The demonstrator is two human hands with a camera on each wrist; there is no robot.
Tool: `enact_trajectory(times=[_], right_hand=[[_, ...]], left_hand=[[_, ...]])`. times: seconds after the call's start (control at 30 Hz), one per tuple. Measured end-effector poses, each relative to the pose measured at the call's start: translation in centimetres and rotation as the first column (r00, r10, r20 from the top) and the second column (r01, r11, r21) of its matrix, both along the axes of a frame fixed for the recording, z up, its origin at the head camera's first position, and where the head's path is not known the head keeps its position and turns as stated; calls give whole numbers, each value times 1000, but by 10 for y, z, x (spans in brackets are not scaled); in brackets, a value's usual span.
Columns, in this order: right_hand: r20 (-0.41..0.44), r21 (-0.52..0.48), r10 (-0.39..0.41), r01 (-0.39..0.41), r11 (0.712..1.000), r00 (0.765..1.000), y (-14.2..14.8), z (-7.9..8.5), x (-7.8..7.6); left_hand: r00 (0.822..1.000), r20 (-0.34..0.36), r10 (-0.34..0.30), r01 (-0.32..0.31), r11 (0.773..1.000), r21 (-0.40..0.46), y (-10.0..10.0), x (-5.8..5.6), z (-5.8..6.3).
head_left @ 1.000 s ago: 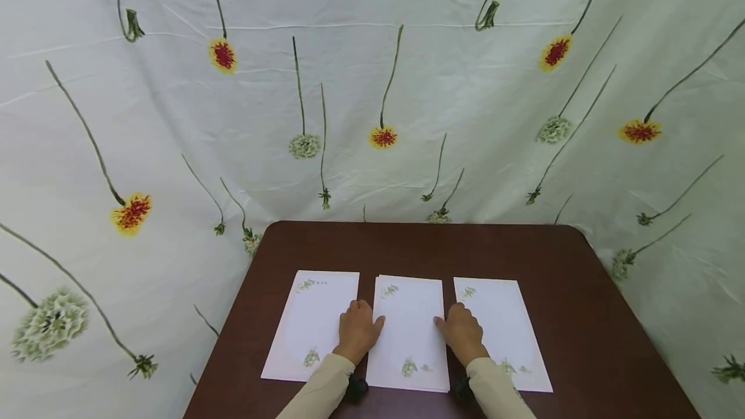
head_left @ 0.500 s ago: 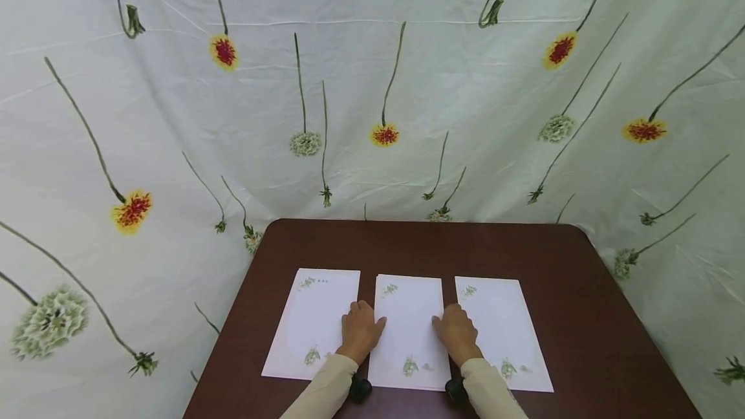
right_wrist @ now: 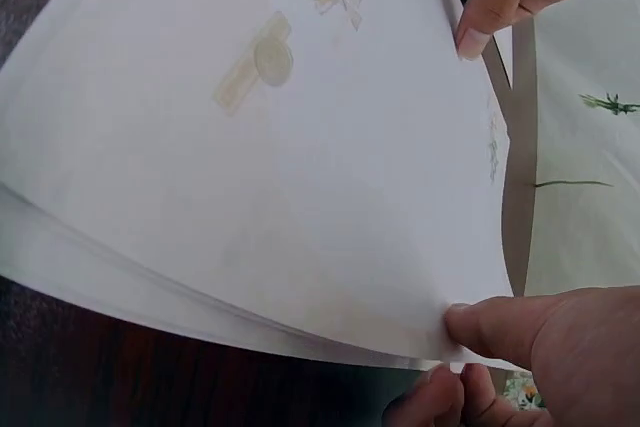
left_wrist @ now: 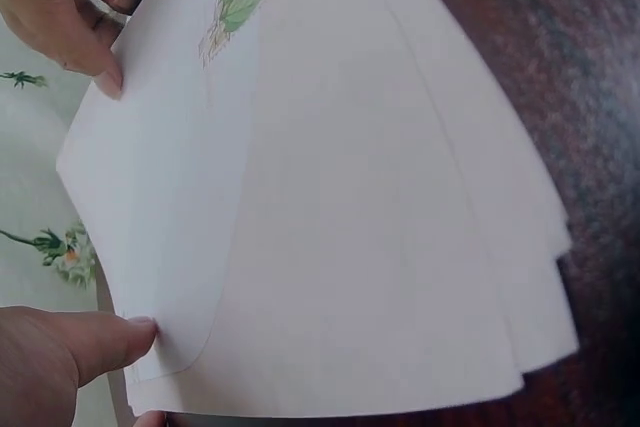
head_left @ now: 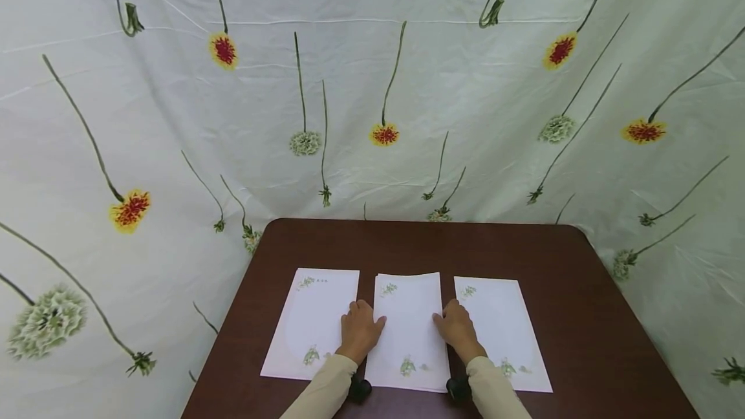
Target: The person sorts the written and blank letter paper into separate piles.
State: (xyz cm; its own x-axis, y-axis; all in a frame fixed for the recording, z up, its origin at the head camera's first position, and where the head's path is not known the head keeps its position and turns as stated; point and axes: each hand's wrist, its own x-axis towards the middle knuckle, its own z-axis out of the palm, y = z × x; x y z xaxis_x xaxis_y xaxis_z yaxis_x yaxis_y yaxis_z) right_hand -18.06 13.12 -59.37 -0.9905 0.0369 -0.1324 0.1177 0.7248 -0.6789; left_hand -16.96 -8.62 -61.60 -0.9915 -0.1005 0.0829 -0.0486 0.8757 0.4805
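A middle stack of white paper sheets (head_left: 407, 325), printed with small green plants, lies between my two hands. My left hand (head_left: 358, 330) pinches its left edge, thumb on top and a fingertip showing below in the left wrist view. On the opposite edge, my right hand (head_left: 458, 331) pinches the sheets, with the thumb (right_wrist: 495, 329) above and curled fingers underneath. The sheets bow between the hands, and their layered edges are slightly offset in both wrist views.
Similar white paper lies on either side: a left sheet (head_left: 311, 319) with a short printed line at its top, and a right sheet (head_left: 503, 328). All rest on a dark brown table (head_left: 582, 315). Behind hangs a flower-printed cloth (head_left: 349, 167).
The middle stack's far edge now bows upward, and its near left corner has shifted slightly left. Both hands stay nearly in place; the side sheets lie as before.
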Motion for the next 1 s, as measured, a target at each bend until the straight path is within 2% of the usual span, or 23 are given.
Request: enact_trajectory(times=[0.2, 0.47, 0.6, 0.77, 1.0], right_hand=[[-31, -51, 50, -52, 997, 998, 5, -1, 1], [16, -98, 0, 2, 995, 1000, 8, -7, -1], [8, -75, 13, -12, 997, 1000, 8, -11, -2], [-40, -39, 24, -26, 999, 999, 7, -12, -3], [-36, 90, 48, -45, 995, 998, 6, -14, -3]], left_hand=[[1000, 15, 6, -7, 1000, 8, -1, -1, -1], [1000, 5, 16, -16, 1000, 7, 0, -2, -3], [1000, 12, 15, -15, 1000, -6, 1, -3, -5], [1000, -2, 10, -10, 1000, -12, -1, -3, -2], [999, -38, -1, 2, 1000, 15, -1, -4, -4]])
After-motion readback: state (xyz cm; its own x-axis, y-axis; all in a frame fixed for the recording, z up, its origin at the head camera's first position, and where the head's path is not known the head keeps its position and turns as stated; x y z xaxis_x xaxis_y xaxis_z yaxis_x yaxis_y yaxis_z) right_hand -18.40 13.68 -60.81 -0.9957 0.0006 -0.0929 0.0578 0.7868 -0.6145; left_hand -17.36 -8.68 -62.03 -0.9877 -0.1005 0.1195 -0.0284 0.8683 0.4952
